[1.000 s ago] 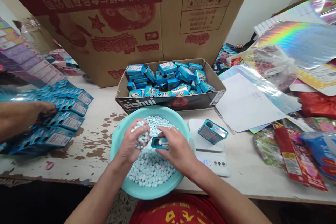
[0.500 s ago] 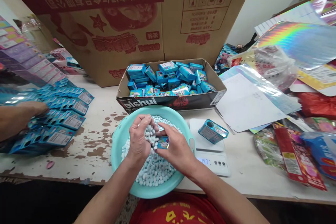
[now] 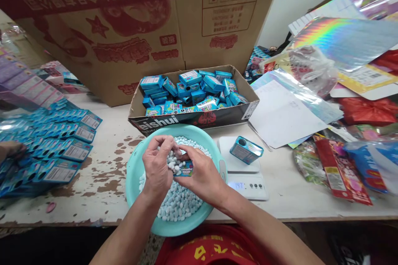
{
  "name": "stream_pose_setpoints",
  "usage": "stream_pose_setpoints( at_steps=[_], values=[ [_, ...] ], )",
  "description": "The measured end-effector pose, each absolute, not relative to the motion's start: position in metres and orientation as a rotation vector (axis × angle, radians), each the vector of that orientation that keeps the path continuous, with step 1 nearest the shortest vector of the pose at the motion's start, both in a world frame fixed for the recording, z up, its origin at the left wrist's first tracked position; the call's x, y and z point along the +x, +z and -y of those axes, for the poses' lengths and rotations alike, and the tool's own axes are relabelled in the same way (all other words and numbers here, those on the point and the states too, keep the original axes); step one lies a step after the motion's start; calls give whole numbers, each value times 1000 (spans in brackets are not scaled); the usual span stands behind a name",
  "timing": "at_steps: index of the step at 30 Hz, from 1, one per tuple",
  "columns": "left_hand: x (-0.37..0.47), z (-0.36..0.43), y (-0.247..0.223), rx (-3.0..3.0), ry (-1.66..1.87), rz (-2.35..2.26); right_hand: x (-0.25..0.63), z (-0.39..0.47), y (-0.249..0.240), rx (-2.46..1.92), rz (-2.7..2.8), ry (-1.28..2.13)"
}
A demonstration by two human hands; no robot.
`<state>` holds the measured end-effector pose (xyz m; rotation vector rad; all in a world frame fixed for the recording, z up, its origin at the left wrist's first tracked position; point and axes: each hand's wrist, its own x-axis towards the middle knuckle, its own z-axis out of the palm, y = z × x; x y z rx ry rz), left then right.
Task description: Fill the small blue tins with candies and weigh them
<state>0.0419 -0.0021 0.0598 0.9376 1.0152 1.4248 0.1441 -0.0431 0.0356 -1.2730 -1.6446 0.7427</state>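
Observation:
Over a teal basin [image 3: 137,174] of small pale candies [image 3: 183,203], both of my hands meet. My left hand [image 3: 158,163] is cupped round a heap of white candies [image 3: 175,161]. A small blue box [image 3: 187,169] marked "CARAMELO MACIZO" sits in my right hand [image 3: 202,169], held between thumb and fingers. The candies touch the end of that box; its opening is hidden. Just right of the basin, a white scale [image 3: 248,188] bears another blue box [image 3: 246,150], tilted on its plate, with a round dark hole on top.
Behind the basin stands a carton tray [image 3: 248,103] full of blue boxes, before a large cardboard box [image 3: 189,16]. At left, another person's hand [image 3: 12,149] touches rows of blue boxes [image 3: 74,149]. Paper [image 3: 286,112] and candy bags [image 3: 342,169] lie at right.
The view has shifted slightly. My hands stay together over the basin, and fewer candies show in my left hand. The other person's hand has moved left, toward the picture's edge.

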Motion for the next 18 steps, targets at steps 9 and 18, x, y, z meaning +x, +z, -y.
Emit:
stream_pose_setpoints(
  at_steps=[9, 18],
  values=[
    [46, -2, 53, 891, 1365, -1074, 147, 47, 28, -1308, 1625, 676],
    [45, 0, 51, 914, 1308, -1043, 143, 46, 22, -1344, 1627, 727]
  ],
)
